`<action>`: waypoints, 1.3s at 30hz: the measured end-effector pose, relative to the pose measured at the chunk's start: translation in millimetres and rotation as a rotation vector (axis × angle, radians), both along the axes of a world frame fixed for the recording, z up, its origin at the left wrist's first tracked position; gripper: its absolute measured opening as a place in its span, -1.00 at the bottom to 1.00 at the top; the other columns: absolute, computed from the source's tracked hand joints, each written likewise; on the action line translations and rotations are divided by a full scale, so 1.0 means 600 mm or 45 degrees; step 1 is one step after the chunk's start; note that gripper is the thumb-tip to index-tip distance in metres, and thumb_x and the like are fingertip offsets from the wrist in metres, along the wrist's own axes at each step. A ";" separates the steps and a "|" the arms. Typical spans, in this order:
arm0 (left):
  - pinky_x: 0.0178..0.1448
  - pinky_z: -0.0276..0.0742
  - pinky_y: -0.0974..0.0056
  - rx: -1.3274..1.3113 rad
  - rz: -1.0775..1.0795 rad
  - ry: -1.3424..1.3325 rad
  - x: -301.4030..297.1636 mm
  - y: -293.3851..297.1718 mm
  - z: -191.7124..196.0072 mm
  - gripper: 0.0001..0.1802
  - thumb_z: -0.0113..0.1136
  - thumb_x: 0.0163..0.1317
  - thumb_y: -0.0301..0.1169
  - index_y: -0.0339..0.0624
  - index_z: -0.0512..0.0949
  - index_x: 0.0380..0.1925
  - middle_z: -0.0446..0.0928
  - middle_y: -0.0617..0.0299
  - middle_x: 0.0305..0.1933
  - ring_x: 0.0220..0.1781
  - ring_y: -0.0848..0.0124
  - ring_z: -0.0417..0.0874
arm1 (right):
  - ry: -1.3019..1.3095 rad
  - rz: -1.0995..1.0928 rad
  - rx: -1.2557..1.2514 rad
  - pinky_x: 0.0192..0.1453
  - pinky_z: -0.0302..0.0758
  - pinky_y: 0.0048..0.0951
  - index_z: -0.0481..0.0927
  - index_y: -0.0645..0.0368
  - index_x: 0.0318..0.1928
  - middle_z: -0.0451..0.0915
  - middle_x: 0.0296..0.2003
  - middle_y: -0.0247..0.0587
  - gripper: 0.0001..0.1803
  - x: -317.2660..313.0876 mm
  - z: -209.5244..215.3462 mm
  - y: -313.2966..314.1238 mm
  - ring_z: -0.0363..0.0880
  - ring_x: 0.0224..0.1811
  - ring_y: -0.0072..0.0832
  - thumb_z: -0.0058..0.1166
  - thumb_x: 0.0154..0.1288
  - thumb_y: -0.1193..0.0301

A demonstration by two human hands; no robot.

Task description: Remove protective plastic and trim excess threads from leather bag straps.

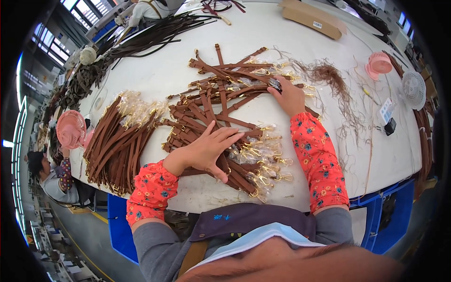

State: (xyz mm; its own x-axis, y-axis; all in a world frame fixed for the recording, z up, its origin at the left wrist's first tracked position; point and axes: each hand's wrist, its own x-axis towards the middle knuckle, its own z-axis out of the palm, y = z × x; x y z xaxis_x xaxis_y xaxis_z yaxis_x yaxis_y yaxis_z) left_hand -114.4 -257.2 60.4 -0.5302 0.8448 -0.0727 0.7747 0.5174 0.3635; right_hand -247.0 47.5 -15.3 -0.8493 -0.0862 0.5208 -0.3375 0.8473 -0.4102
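Note:
A loose heap of brown leather straps [221, 101] with gold clasps wrapped in clear plastic lies on the white table [164, 70]. My left hand [206, 150] rests flat on the near end of the heap, fingers spread. My right hand [286, 96] reaches to the far side of the heap, with its fingers closed on a small dark object [275, 85] at a strap's end. Both forearms wear red flowered sleeve covers.
A neat bundle of brown straps [115, 141] lies at the left. Tangled brown thread [331, 77] sits right of the heap. Two pink fans [70, 129] [378, 63], a white fan [413, 89], a cardboard box [312, 19] and dark straps [155, 33] surround it. A person [51, 176] sits at far left.

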 end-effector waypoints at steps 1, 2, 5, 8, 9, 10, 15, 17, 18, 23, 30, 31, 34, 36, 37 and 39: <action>0.59 -0.27 -0.33 -0.085 0.095 0.047 0.011 -0.005 -0.011 0.41 0.38 -0.21 0.43 -0.16 0.01 0.52 0.14 0.01 0.50 0.54 0.06 0.15 | 0.002 0.000 -0.008 -0.21 0.59 -0.23 0.57 0.01 0.09 0.71 -0.19 -0.15 -0.58 0.010 -0.003 0.003 0.71 -0.25 -0.20 0.17 0.35 0.06; 0.59 -0.27 -0.33 -0.090 0.092 0.051 0.022 -0.003 -0.020 0.41 0.38 -0.21 0.43 -0.16 0.01 0.52 0.14 0.01 0.50 0.54 0.06 0.15 | -0.003 0.140 -0.059 -0.21 0.59 -0.25 0.57 0.02 0.09 0.71 -0.21 -0.14 -0.63 0.028 -0.005 0.012 0.71 -0.25 -0.20 0.15 0.38 0.14; 0.61 -0.26 -0.27 -0.037 0.250 0.266 0.047 0.013 -0.045 0.29 0.29 -0.06 0.42 -0.19 0.05 0.50 0.18 0.05 0.47 0.53 0.08 0.16 | -0.063 0.326 -0.179 -0.24 0.56 -0.25 0.56 0.04 0.07 0.70 -0.29 -0.13 -0.72 0.093 -0.005 0.024 0.69 -0.28 -0.15 0.10 0.43 0.27; 0.59 -0.20 -0.32 -0.006 0.367 0.352 0.047 0.029 -0.056 0.23 0.23 0.00 0.43 -0.17 0.10 0.48 0.19 0.09 0.46 0.54 0.13 0.15 | -0.289 0.356 -0.270 -0.30 0.50 -0.31 0.55 0.06 0.07 0.64 -0.43 -0.20 -0.76 0.165 0.022 0.037 0.63 -0.41 -0.24 -0.02 0.53 0.29; 0.58 -0.18 -0.32 -0.020 0.372 0.370 0.042 0.035 -0.057 0.20 0.16 0.05 0.44 -0.17 0.09 0.49 0.20 0.08 0.46 0.55 0.14 0.14 | -0.399 0.368 -0.443 -0.30 0.48 -0.36 0.55 0.06 0.10 0.58 -0.47 -0.24 -0.73 0.183 0.023 0.044 0.57 -0.44 -0.35 -0.06 0.56 0.25; 0.58 -0.18 -0.32 -0.015 0.364 0.369 0.031 0.045 -0.061 0.20 0.16 0.05 0.44 -0.17 0.09 0.49 0.20 0.08 0.46 0.55 0.14 0.14 | -0.502 0.381 -0.612 -0.30 0.45 -0.42 0.54 0.07 0.12 0.52 -0.50 -0.28 -0.70 0.194 0.023 0.053 0.51 -0.46 -0.46 -0.10 0.59 0.22; 0.57 -0.15 -0.34 0.027 0.640 0.462 -0.024 0.110 -0.093 0.19 0.05 0.13 0.46 -0.20 0.05 0.51 0.16 0.02 0.52 0.57 0.09 0.12 | -0.520 0.309 -0.886 -0.28 0.44 -0.51 0.55 0.03 0.19 0.44 -0.47 -0.33 -0.67 0.238 0.016 0.085 0.43 -0.43 -0.62 -0.13 0.61 0.22; 0.56 -0.15 -0.36 0.047 0.795 0.490 -0.048 0.138 -0.100 0.18 0.01 0.14 0.47 -0.22 0.07 0.50 0.19 -0.02 0.51 0.56 0.06 0.15 | -0.071 0.323 -0.606 -0.25 0.49 -0.51 0.57 0.01 0.19 0.48 -0.41 -0.31 -0.70 0.257 0.023 0.078 0.51 -0.40 -0.58 0.00 0.51 0.40; 0.56 -0.15 -0.36 0.051 0.793 0.488 -0.061 0.148 -0.101 0.18 0.01 0.14 0.47 -0.22 0.07 0.50 0.19 -0.02 0.51 0.56 0.06 0.15 | -0.072 0.319 -0.603 -0.25 0.49 -0.51 0.57 0.01 0.19 0.48 -0.41 -0.31 -0.70 0.262 0.032 0.075 0.51 -0.40 -0.58 0.00 0.51 0.40; 0.56 -0.16 -0.35 0.418 0.909 0.449 -0.112 0.151 -0.118 -0.07 0.04 0.33 0.24 -0.21 0.16 0.46 0.24 0.01 0.50 0.51 0.07 0.24 | -0.124 0.553 -0.192 -0.26 0.59 -0.34 0.64 -0.08 0.09 0.57 -0.17 -0.30 -0.59 0.255 0.034 0.060 0.66 -0.32 -0.34 0.21 0.21 0.52; 0.61 -0.26 -0.23 0.250 0.498 0.365 0.011 0.097 -0.046 -0.15 0.16 0.34 0.04 -0.17 0.15 0.47 0.10 -0.02 0.56 0.63 0.08 0.02 | -0.206 0.432 -0.050 -0.26 0.58 -0.35 0.66 -0.15 0.04 0.54 -0.14 -0.35 -0.60 0.181 0.016 0.073 0.65 -0.32 -0.34 0.38 0.15 0.30; 0.61 -0.26 -0.23 0.245 0.508 0.358 0.040 0.082 -0.055 -0.15 0.16 0.34 0.04 -0.17 0.15 0.47 0.10 -0.02 0.56 0.63 0.08 0.02 | -0.214 0.441 -0.052 -0.26 0.58 -0.35 0.66 -0.15 0.04 0.54 -0.14 -0.35 -0.60 0.170 0.018 0.071 0.65 -0.32 -0.34 0.38 0.15 0.30; 0.62 -0.29 -0.22 0.050 0.568 0.425 0.066 0.042 -0.088 -0.13 0.17 0.32 0.03 -0.14 0.11 0.50 0.04 0.07 0.60 0.66 0.15 -0.07 | -0.206 0.449 -0.082 -0.27 0.57 -0.35 0.66 -0.16 0.04 0.53 -0.14 -0.36 -0.61 0.139 0.020 0.066 0.64 -0.33 -0.36 0.36 0.17 0.30; 0.63 -0.32 -0.21 -0.159 0.590 0.616 0.040 0.017 -0.093 -0.17 0.14 0.34 -0.01 -0.11 0.12 0.50 0.05 0.16 0.61 0.66 0.21 -0.05 | -0.231 0.484 -0.094 -0.28 0.56 -0.35 0.65 -0.17 0.05 0.53 -0.14 -0.37 -0.61 0.127 0.020 0.062 0.64 -0.33 -0.37 0.35 0.18 0.31; 0.63 -0.30 -0.20 -0.189 0.583 0.629 0.022 0.009 -0.086 -0.23 0.10 0.38 -0.07 -0.08 0.14 0.50 0.07 0.26 0.61 0.66 0.27 -0.05 | -0.243 0.491 -0.085 -0.28 0.56 -0.35 0.64 -0.18 0.06 0.52 -0.13 -0.38 -0.61 0.124 0.024 0.060 0.64 -0.33 -0.37 0.32 0.20 0.34; 0.64 -0.28 -0.18 -0.253 0.524 0.706 -0.025 -0.017 -0.084 -0.27 0.08 0.39 -0.09 0.03 0.16 0.50 0.09 0.30 0.60 0.66 0.29 -0.05 | -0.252 0.488 -0.066 -0.27 0.57 -0.34 0.64 -0.18 0.07 0.53 -0.12 -0.38 -0.62 0.115 0.026 0.055 0.64 -0.33 -0.35 0.29 0.21 0.36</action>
State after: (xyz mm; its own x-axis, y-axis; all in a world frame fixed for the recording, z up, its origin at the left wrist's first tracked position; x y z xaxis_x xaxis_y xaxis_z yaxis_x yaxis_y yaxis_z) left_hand -129.2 -267.5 10.0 -0.8062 0.5673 0.1680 0.5458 0.8227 -0.1588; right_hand -178.0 80.4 0.0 -0.8450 -0.3926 0.3630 -0.5341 0.6528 -0.5372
